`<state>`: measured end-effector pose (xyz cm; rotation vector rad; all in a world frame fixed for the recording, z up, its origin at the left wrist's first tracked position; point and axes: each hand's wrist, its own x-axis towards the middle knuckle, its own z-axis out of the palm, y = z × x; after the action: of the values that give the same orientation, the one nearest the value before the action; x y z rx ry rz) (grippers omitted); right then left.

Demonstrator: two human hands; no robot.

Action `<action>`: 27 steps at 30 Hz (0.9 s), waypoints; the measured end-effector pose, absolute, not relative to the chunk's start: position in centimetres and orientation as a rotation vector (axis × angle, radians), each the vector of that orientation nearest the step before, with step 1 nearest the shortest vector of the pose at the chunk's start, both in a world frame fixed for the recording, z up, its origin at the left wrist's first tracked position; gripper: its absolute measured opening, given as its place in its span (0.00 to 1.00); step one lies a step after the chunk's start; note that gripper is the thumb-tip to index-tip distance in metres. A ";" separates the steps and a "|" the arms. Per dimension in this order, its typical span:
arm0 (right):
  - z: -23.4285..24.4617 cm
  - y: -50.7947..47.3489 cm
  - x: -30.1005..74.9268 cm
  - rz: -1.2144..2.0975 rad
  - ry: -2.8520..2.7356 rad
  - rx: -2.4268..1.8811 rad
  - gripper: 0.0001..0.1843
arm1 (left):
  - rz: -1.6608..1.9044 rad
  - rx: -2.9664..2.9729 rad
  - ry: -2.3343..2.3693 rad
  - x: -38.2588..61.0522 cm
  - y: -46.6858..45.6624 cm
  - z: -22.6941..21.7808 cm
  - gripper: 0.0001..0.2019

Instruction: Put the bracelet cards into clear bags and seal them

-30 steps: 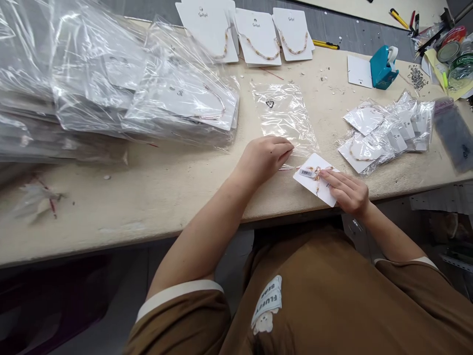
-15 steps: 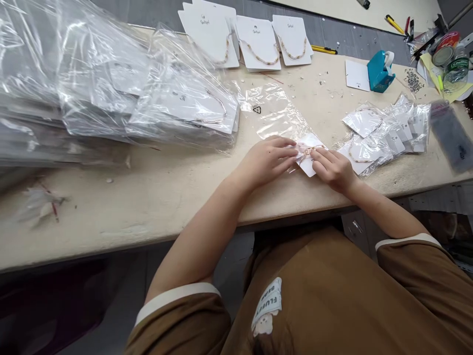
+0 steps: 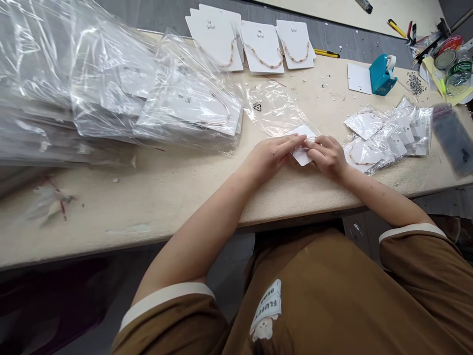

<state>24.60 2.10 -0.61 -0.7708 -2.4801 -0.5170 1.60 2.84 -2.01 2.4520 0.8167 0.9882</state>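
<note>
A small white jewelry card [image 3: 302, 157] lies near the table's front, tilted between my two hands. My left hand [image 3: 275, 153] grips the card from the left, its fingers together across the upper face. On the other side my right hand [image 3: 328, 155] has its fingers curled, thumb and index pinched at the card's right edge. Fingers cover much of the card, and whatever chain lies on it is mostly hidden. Just behind the card is a flat clear plastic bag [image 3: 273, 108] with a recycling mark.
Large clear bags of carded jewelry [image 3: 111, 88] cover the left. Cards with beaded chains [image 3: 262, 47] stand at the back. Small bagged cards [image 3: 388, 133] lie to the right, near a teal tape dispenser [image 3: 382, 76], a plastic bottle [image 3: 459, 74] and dark bags [image 3: 453, 138].
My fingers have closed in on the card, and the gold chain seen on it before is now mostly covered. My left hand reaches further over the card. The view has shifted slightly.
</note>
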 end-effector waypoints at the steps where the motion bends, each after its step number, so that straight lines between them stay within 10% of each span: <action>1: -0.8 2.3 24.6 -0.452 -2.464 -0.820 0.15 | 1.024 2.460 0.830 1.8 2.9 -2.1 0.21; 4: -0.7 2.4 25.0 -0.243 -2.412 -0.884 0.06 | 1.121 2.465 0.849 2.0 3.0 -2.2 0.17; 9: -0.5 1.9 27.4 -0.146 -2.346 -0.979 0.40 | 1.214 2.353 0.881 1.8 3.0 -2.2 0.15; 15: -1.5 2.4 28.3 -0.319 -2.337 -1.338 0.11 | 1.301 2.127 0.861 1.4 3.1 -1.6 0.13; 27: 6.2 3.5 27.5 0.175 -2.199 -1.064 0.12 | 1.358 1.992 0.672 0.3 3.1 0.2 0.17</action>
<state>27.46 3.48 6.16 -1.0636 -2.1987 0.1753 0.34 3.10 0.23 1.9924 0.6721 1.3579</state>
